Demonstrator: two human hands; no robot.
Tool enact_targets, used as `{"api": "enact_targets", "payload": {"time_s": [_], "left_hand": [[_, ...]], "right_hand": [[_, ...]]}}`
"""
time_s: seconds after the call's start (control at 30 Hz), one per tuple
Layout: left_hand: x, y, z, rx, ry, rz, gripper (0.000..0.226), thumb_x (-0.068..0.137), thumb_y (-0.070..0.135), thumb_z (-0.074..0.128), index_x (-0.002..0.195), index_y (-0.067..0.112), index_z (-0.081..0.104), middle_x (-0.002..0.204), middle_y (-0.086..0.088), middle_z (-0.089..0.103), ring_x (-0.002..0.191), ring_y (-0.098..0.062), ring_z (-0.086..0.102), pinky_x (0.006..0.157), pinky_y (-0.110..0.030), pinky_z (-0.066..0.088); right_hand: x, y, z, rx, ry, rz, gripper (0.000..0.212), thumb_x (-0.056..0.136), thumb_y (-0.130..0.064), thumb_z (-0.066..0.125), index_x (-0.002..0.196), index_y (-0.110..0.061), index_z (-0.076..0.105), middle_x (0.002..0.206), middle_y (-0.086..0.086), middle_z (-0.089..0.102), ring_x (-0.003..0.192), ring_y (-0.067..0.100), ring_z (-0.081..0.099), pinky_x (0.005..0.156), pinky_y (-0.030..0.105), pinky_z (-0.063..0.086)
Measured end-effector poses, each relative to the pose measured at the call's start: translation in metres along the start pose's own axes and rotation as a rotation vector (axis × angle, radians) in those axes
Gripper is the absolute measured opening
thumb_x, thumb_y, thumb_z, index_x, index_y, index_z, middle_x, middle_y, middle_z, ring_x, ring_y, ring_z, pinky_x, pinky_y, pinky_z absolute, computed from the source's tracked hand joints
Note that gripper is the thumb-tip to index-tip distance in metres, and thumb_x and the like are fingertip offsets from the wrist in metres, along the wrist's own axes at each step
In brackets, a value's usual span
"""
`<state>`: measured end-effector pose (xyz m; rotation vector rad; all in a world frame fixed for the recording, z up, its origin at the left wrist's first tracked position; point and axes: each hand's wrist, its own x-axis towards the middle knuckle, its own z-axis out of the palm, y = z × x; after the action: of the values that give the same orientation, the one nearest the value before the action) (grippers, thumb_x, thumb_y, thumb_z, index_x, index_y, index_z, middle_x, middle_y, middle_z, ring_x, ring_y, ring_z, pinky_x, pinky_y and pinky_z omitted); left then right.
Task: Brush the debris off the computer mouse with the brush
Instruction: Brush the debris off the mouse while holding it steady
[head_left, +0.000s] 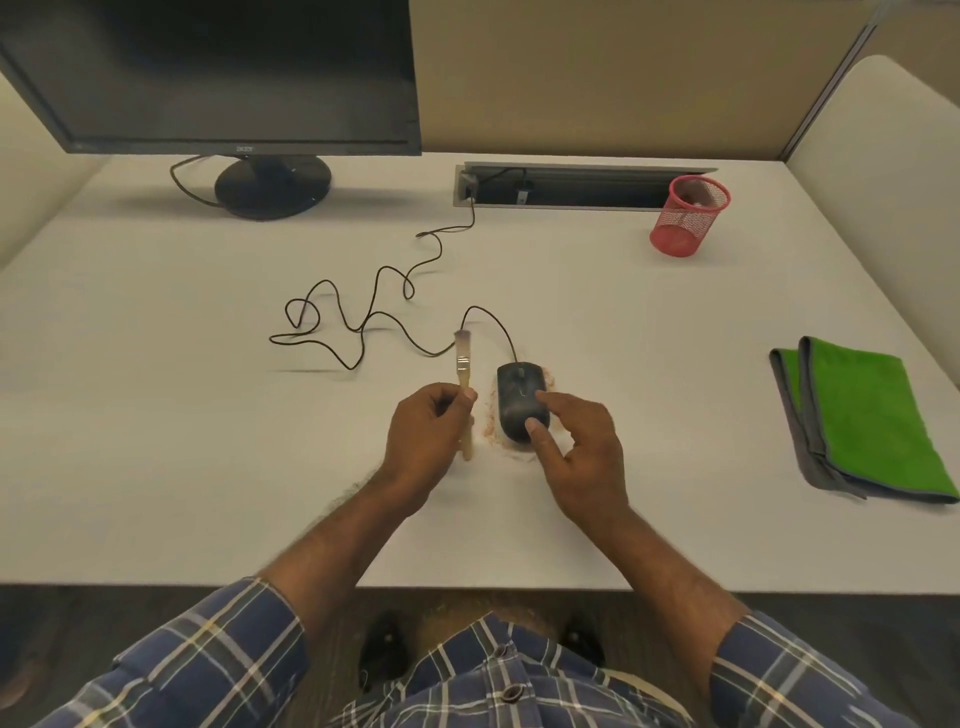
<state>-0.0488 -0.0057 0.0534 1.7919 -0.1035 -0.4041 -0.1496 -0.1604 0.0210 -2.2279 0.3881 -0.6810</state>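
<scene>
My left hand (428, 434) grips the wooden handle of the brush (463, 384), fingers curled round it, bristles pointing away from me and clear of the desk (156, 415). My right hand (576, 452) rests on the computer mouse (519, 397), thumb at its near end, forefinger along its right side. The mouse sits just right of the brush, reddish debris (491, 421) scattered around it. Its cable (363, 317) loops toward the monitor (218, 78). A green cloth (872, 421) lies well to the right.
</scene>
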Motion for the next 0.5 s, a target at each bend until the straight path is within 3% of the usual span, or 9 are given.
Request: {"api": "enact_targets", "payload": {"time_s": [0.07,0.2,0.33,0.5], "left_hand": [[0.000,-0.009,-0.010,0.069,0.035,0.014,0.016,0.092,0.041,0.063,0.085,0.028,0.070,0.070,0.006,0.067,0.058,-0.010,0.061,0.057,-0.027,0.054],[-0.002,-0.021,-0.025,0.174,0.064,0.059,0.011,0.093,0.042,0.061,0.084,0.040,0.066,0.079,0.010,0.067,0.053,-0.006,0.060,0.054,-0.028,0.053],[-0.002,-0.025,-0.027,0.283,0.056,0.120,0.012,0.093,0.035,0.063,0.087,0.042,0.069,0.082,0.026,0.066,0.072,0.006,0.059,0.066,-0.020,0.042],[0.009,-0.020,-0.018,0.417,0.066,0.208,0.016,0.091,0.025,0.064,0.102,0.026,0.076,0.092,0.011,0.068,0.087,-0.010,0.061,0.074,-0.025,0.044]], "right_hand": [[0.006,0.006,0.000,-0.089,-0.045,0.035,0.037,0.089,-0.031,0.067,0.122,-0.015,0.064,0.121,0.000,0.064,0.113,0.014,0.050,0.089,0.021,0.040],[0.014,0.006,0.002,-0.175,-0.107,-0.009,0.031,0.084,-0.030,0.072,0.111,-0.017,0.067,0.111,-0.001,0.065,0.104,0.019,0.050,0.081,0.030,0.045],[0.017,0.006,0.003,-0.256,-0.133,-0.082,0.022,0.082,-0.023,0.074,0.102,-0.015,0.071,0.101,-0.003,0.066,0.095,0.020,0.052,0.074,0.031,0.047],[0.019,0.005,0.004,-0.274,-0.160,-0.054,0.020,0.083,-0.025,0.073,0.102,-0.016,0.073,0.100,-0.005,0.066,0.094,0.018,0.053,0.072,0.029,0.046]]}}
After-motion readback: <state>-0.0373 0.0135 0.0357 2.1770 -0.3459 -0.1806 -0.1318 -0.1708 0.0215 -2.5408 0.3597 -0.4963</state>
